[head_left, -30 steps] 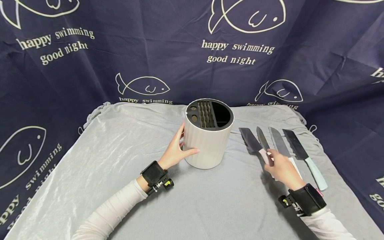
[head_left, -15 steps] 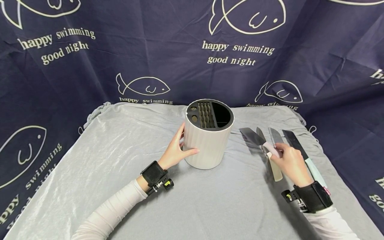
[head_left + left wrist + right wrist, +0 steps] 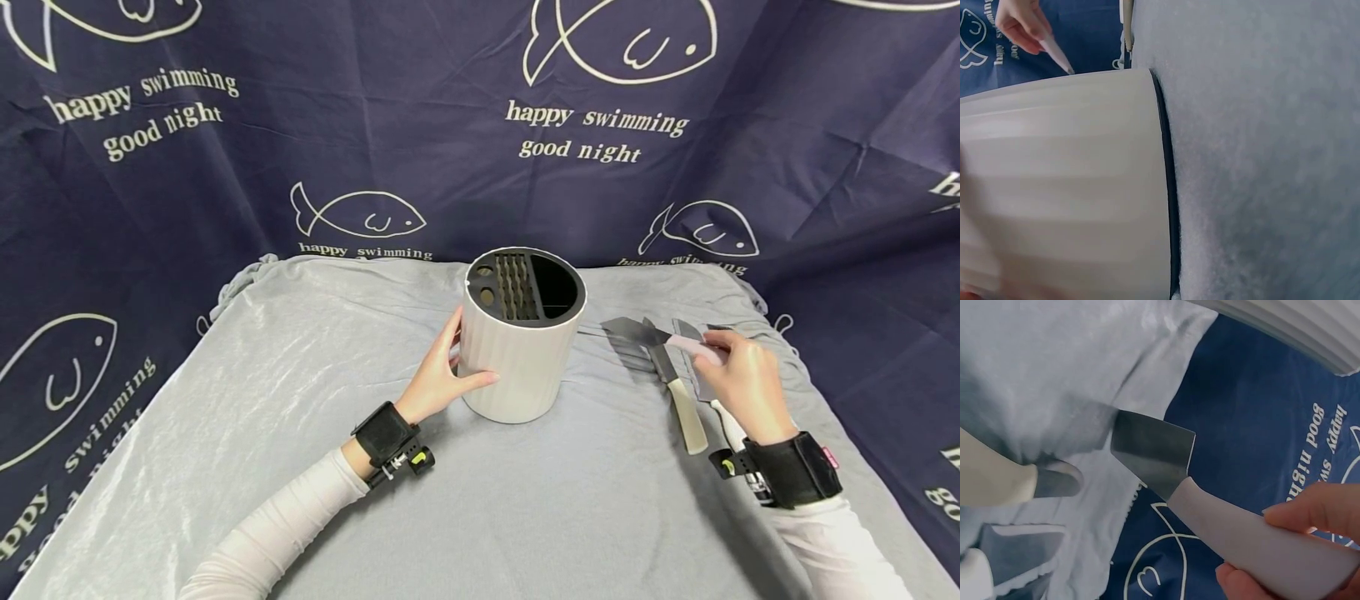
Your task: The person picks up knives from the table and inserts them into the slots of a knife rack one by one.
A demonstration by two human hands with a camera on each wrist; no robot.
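Note:
A ribbed white knife holder (image 3: 517,371) stands upright, its black top showing wavy slots, two round holes and a wide dark opening. My left hand (image 3: 437,382) holds its left side, thumb across the front and fingers round behind. To the right, my right hand (image 3: 752,385) grips a broad-bladed kitchen knife by its pale pink handle (image 3: 1241,534). The squarish blade (image 3: 1154,447) is lifted above the cloth and points left towards the holder. Below it lies a cream-handled knife (image 3: 687,419). A white-handled knife (image 3: 726,423) lies beside that, partly covered by my right hand.
A fourth knife's dark blade tip (image 3: 720,327) peeks out behind my right hand, the remainder hidden. Grey velvety cloth (image 3: 517,517) covers the table. A dark blue curtain (image 3: 450,125) printed with white fish hangs close behind its back edge.
My right hand has lifted the pink-handled knife off the cloth and moved it up and to the right, its blade swinging flatter. My left hand and the holder have stayed put.

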